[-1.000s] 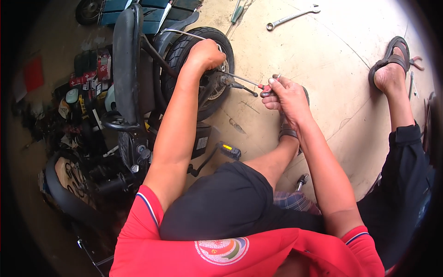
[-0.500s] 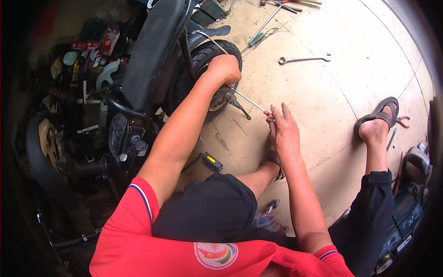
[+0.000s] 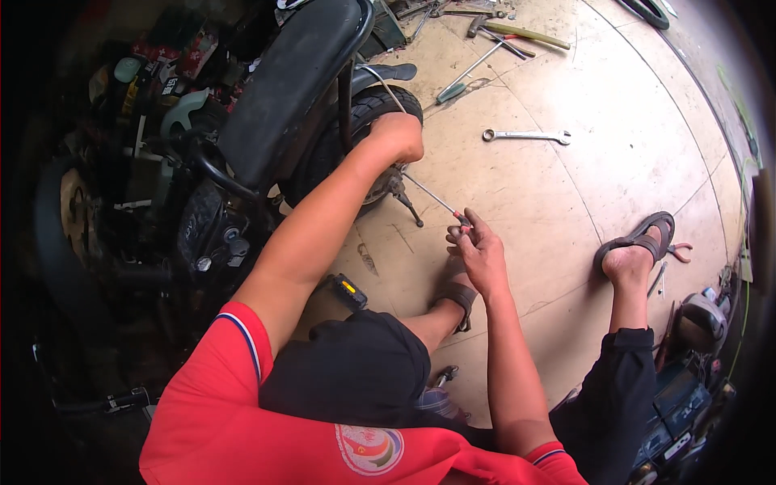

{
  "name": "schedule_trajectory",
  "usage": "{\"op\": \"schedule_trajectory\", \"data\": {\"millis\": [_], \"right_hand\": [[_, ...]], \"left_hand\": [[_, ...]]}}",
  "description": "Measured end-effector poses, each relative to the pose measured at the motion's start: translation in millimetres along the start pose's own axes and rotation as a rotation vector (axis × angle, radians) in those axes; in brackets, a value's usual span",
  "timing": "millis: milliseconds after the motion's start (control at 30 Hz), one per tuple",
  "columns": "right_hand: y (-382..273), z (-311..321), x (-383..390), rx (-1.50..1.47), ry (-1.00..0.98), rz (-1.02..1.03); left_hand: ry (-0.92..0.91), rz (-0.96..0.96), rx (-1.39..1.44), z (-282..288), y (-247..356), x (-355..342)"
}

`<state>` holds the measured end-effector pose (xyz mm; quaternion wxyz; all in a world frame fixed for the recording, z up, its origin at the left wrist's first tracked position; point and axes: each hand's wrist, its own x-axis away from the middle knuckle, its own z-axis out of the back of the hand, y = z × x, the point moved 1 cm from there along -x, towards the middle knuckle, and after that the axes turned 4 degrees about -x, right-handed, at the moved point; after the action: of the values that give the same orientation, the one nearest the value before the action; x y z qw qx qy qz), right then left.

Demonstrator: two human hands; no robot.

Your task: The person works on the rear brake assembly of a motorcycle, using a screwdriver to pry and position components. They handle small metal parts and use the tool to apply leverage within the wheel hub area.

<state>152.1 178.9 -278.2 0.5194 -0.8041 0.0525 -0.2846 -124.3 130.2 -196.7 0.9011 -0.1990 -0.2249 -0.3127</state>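
My left hand (image 3: 396,136) is closed at the side of the motorbike's rear wheel (image 3: 378,103). Its fingers are turned away, so what they grip is hidden. A thin metal rod (image 3: 381,81) runs up from beside that fist, along the tyre. Between thumb and fingers, my right hand (image 3: 478,252) holds the red-and-black handle of a long screwdriver (image 3: 436,199). The shaft slants up to the wheel's hub area below my left hand, where the tip cannot be made out. Just under it, a short dark lever (image 3: 410,208) sticks out from the wheel.
The black seat (image 3: 295,89) rises left of the wheel. On the tiled floor lie a combination wrench (image 3: 525,137), a green-handled screwdriver (image 3: 453,93), a hammer (image 3: 525,35) and red-handled pliers (image 3: 681,252) by my sandalled foot (image 3: 638,250). A black pedal with a yellow reflector (image 3: 349,291) juts out near my knee.
The fingers of my right hand, more outstretched before, now curl closer about the screwdriver handle. My left hand stays at the wheel. The whole view has shifted slightly.
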Motion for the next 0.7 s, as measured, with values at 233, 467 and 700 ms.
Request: {"op": "schedule_trajectory", "data": {"millis": [233, 467, 700], "right_hand": [[12, -4, -10, 0.056, 0.056, -0.003], [6, -25, -1, -0.367, 0.067, -0.194], [6, -14, 9, 0.882, 0.228, 0.476]], "left_hand": [[0.006, 0.006, -0.002, 0, 2, 5], [-0.025, 0.008, -0.009, 6, -1, 2], [-0.028, -0.029, -0.045, 0, -4, 0]]}}
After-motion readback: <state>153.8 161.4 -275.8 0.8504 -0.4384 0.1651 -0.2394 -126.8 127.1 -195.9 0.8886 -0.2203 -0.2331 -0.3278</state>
